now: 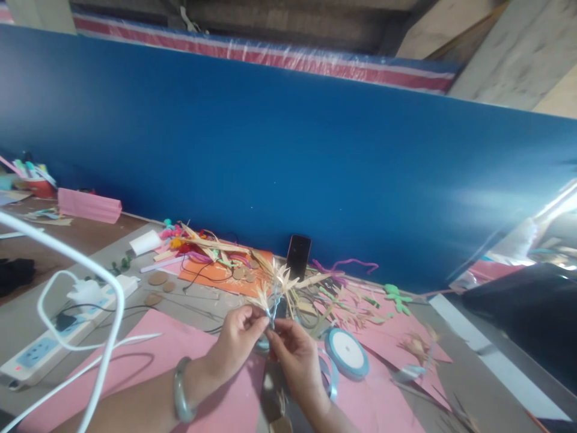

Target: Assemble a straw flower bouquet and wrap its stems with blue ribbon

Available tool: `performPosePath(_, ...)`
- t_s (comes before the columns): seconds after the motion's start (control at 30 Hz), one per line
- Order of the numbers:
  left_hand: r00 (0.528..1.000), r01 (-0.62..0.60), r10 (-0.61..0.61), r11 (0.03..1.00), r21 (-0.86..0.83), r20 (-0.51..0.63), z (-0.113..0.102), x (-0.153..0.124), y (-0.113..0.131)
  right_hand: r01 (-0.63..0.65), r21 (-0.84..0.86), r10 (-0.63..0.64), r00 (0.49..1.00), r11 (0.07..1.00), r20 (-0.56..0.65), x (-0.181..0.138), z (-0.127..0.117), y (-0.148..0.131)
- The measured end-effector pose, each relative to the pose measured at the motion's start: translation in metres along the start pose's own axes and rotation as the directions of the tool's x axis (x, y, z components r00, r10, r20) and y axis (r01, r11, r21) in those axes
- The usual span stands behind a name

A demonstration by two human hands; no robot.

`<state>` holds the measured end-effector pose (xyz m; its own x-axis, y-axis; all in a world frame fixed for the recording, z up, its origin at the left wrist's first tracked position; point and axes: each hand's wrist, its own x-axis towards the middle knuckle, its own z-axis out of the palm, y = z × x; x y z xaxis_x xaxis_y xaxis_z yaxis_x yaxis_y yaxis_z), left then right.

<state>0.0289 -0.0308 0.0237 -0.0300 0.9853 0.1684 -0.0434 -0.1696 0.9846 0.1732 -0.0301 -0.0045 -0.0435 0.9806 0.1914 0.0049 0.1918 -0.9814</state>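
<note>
My left hand (246,331) pinches the stems of pale dried straw flowers (282,282), which stand up between my hands over the table. Light blue ribbon (273,304) runs along the stems. Close against it, my right hand (293,346) has thumb and fingers pressed together on the lower part of the stems and ribbon. A spool of light blue ribbon (347,353) lies just right of my right hand, a loose loop beside it. Exactly where the ribbon ends between my fingertips is hidden.
Pink paper sheets (171,355) cover much of the table. A phone (298,255) leans against the blue partition (270,150). Straw scraps and pipe cleaners lie over orange paper (202,273). At left are a power strip (49,343) and a white cable (118,313); another ribboned straw flower (419,346) lies right.
</note>
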Motion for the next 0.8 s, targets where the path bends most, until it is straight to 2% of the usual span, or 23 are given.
performPosePath(0.23,0.999,-0.016,0.016,1.000,-0.009,0.031,0.000,0.001,-0.006,-0.044,0.069,0.046,0.999,0.997,-0.025,0.001,0.001,-0.009)
performPosePath(0.7,0.990,-0.032,0.039,0.998,-0.049,0.138,0.001,-0.002,-0.005,-0.011,0.035,0.011,1.000,0.999,-0.014,0.005,-0.006,-0.017)
performPosePath(0.8,0.993,-0.033,0.035,0.999,-0.016,0.111,0.001,-0.004,-0.005,-0.039,0.046,0.041,0.998,0.998,-0.043,0.008,-0.008,-0.023)
